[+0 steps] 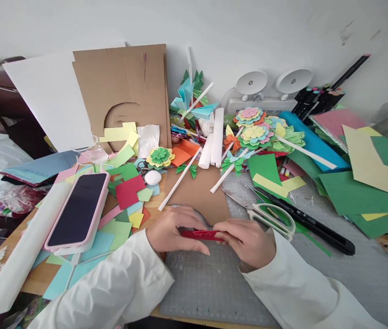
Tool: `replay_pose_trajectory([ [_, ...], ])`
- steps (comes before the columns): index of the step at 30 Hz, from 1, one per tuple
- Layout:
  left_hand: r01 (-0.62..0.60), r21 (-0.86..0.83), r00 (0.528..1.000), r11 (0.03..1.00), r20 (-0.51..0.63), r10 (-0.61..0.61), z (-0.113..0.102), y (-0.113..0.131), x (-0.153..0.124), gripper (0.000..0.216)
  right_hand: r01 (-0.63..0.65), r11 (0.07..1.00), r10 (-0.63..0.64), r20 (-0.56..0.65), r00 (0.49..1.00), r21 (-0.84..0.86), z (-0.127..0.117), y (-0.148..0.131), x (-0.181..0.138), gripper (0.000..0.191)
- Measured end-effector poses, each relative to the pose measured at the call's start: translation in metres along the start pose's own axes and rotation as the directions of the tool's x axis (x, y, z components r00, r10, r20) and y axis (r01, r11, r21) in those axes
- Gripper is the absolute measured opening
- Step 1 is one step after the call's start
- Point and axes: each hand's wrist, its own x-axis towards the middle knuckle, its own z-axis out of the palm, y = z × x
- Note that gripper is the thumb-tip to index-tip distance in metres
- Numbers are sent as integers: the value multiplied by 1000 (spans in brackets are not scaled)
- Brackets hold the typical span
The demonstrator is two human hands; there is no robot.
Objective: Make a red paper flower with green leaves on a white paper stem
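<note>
Both hands meet over a grey cutting mat [207, 283] and pinch a narrow folded strip of red paper [200, 235]. My left hand [175, 230] grips the strip's left end with curled fingers. Fingers of my right hand [248, 242] are closed on its right end. Both arms wear white sleeves. A piece of brown cardboard [200, 192] lies just beyond the hands. White-handled scissors [265, 214] rest to the right of my right hand, and a black tool [313, 226] lies beside them.
A phone in a pink case [79, 210] lies at the left on scattered coloured paper scraps. Paper flowers [253, 130], white paper rolls [214, 137], cardboard sheets [128, 87] and green and yellow paper sheets [361, 187] crowd the back and right.
</note>
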Motion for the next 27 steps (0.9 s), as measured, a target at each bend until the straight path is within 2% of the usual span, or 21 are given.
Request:
replay_pose_trajectory([
  [4,78,-21,997,997,-21,-79,0,0,-2,17,-29,1000,28,-50,998,-4,0,-1,-1,16],
  [8,102,-60,992,993,-73,-106,-4,-2,-3,16,-48,999,48,-61,997,-7,-4,0,-1,12],
  [12,90,-43,991,995,-98,-94,-7,-2,-3,15,-40,998,40,-22,999,39,-7,3,-2,16],
  [21,55,-100,996,994,-67,-61,-7,-4,-5,15,-156,946,133,99,986,284,-8,-1,-1,25],
  [24,90,-173,994,981,-41,-98,-10,-2,-5,15,-218,902,171,155,973,374,-9,-3,0,28],
  [27,165,-222,986,961,-1,-169,-10,2,-4,17,-227,907,182,156,971,354,-8,-3,-2,28],
])
